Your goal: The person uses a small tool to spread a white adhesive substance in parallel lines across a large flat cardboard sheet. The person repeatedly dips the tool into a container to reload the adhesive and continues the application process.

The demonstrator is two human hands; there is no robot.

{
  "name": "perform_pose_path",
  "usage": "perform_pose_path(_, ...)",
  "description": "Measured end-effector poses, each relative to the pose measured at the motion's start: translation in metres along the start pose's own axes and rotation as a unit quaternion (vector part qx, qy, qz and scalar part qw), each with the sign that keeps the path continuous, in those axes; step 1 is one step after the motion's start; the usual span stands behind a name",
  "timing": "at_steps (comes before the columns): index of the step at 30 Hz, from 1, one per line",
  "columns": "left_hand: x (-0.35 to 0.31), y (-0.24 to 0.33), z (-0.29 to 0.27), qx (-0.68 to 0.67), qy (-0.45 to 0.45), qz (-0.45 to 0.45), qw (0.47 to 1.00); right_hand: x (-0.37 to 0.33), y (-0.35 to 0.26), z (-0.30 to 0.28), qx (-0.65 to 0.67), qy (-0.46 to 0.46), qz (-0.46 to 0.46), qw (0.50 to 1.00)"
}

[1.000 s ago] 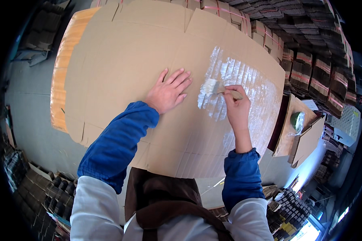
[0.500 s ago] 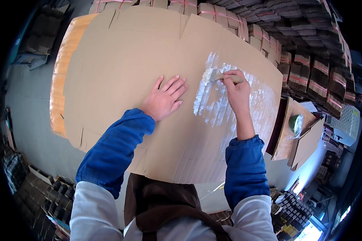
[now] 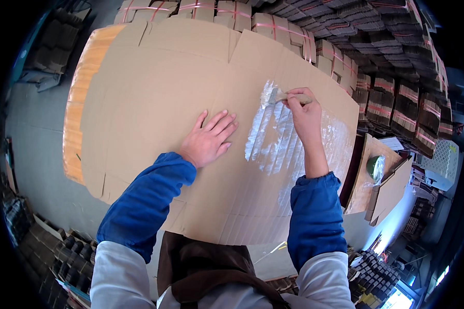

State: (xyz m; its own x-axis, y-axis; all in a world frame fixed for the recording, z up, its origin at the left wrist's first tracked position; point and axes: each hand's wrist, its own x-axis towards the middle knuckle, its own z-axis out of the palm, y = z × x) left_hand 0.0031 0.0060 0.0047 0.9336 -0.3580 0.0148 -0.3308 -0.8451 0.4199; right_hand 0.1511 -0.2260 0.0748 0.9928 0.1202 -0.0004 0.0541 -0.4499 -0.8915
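Note:
A large brown cardboard sheet [image 3: 154, 87] spreads out before me. My left hand [image 3: 209, 138] lies flat on its middle, fingers spread and holding nothing. In my right hand [image 3: 306, 114] is the handle of a flat paintbrush [image 3: 278, 96], pinched between thumb and fingers. The bristles, thick with white paste, touch the cardboard at the upper left end of a streaky white wet patch [image 3: 265, 136]. That patch runs in ridged stripes toward the right edge of the sheet, partly behind my right forearm.
Under the sheet's left side shows an orange-yellow surface [image 3: 87, 92]. At right, a green bowl [image 3: 375, 167] with clear plastic stands on a board [image 3: 358, 188]. Strapped cardboard bundles [image 3: 281, 28] line the far side. A white plastic crate [image 3: 443, 162] sits farther right.
The whole scene sits slightly lower in view. The brush has moved a little toward the far end of the patch, and white coating there looks fuller. My left hand stays flat.

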Motion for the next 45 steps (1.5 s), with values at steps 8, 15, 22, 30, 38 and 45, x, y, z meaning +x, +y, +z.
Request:
perform_pose_path(8,0.000,0.000,0.000,-0.009,-0.018,-0.005,1.000,0.033,-0.001,0.003,0.050,0.012,-0.010,0.999)
perform_pose_path(15,0.001,-0.002,0.000,-0.010,-0.017,-0.007,1.000,0.045,-0.007,0.001,-0.010,0.003,-0.015,1.000)
perform_pose_path(22,0.000,0.001,0.002,-0.017,-0.010,-0.010,1.000,0.042,0.001,-0.006,-0.043,0.012,-0.004,0.999)
perform_pose_path(30,0.003,0.002,0.001,-0.013,-0.019,-0.014,1.000,0.021,-0.009,-0.004,-0.075,0.027,-0.025,0.997)
perform_pose_path(38,0.002,0.001,0.001,-0.005,-0.019,-0.011,1.000,-0.021,-0.022,0.003,-0.119,0.026,0.018,0.992)
perform_pose_path(45,-0.002,0.001,0.003,-0.012,-0.015,-0.010,1.000,-0.052,-0.028,0.002,-0.106,0.014,0.067,0.992)
